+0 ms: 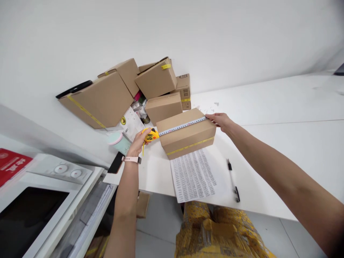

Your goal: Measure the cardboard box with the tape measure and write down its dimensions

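A closed brown cardboard box (188, 138) with a strip of yellow tape along its near side sits on the white table. My left hand (140, 140) is wrapped round the yellow case of a tape measure (151, 135) at the box's left end. Its blade runs lengthwise across the box top. At the right end, my right hand (219, 120) pinches the blade's tip against the box edge. A printed sheet (192, 177) with rows of text lies partly under the box. To its right is an uncapped black pen (231, 175), its cap on the rear end.
Several cardboard boxes (157, 80) are stacked against the wall at the back left. A light green cup (119, 141) and a dark phone-like slab (116, 163) stand near my left wrist. A white microwave (34, 200) is at the lower left, beside the table's edge.
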Demonstrator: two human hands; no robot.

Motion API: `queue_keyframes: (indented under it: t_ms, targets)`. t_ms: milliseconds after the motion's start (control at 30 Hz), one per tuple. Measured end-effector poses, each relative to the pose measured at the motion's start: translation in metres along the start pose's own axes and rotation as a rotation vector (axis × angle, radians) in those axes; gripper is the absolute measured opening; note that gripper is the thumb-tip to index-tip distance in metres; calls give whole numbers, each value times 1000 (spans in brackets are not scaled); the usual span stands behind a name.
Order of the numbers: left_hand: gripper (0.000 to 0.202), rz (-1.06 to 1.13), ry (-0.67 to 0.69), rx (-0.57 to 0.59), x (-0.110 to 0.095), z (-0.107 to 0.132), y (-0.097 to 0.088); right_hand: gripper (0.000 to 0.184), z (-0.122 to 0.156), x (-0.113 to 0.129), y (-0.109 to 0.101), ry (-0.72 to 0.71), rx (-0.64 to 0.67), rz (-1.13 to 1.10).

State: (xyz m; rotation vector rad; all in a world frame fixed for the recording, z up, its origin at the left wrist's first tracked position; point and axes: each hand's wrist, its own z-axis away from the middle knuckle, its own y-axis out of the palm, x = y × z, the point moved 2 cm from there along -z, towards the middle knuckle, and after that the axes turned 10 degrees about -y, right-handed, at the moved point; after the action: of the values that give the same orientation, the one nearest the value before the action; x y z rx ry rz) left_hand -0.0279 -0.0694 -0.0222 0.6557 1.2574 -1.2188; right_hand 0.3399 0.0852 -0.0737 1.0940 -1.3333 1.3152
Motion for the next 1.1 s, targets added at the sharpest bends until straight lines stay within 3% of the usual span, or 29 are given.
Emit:
queue_keyframes:
  t_ms: [700, 867, 967, 1100]
  targets:
    - [62, -29, 5, 1, -3, 6, 1, 36, 6, 14, 3, 22, -65, 96]
    - [59, -7, 63, 16, -16, 36, 3, 27, 0, 37, -7, 12, -15, 112]
    - [60, 5, 65, 207, -13, 75, 13, 23, -5, 58, -12, -68, 64, 46]
    - [60, 146, -147, 675, 29, 130, 59, 23, -10, 79, -1, -187, 186, -88]
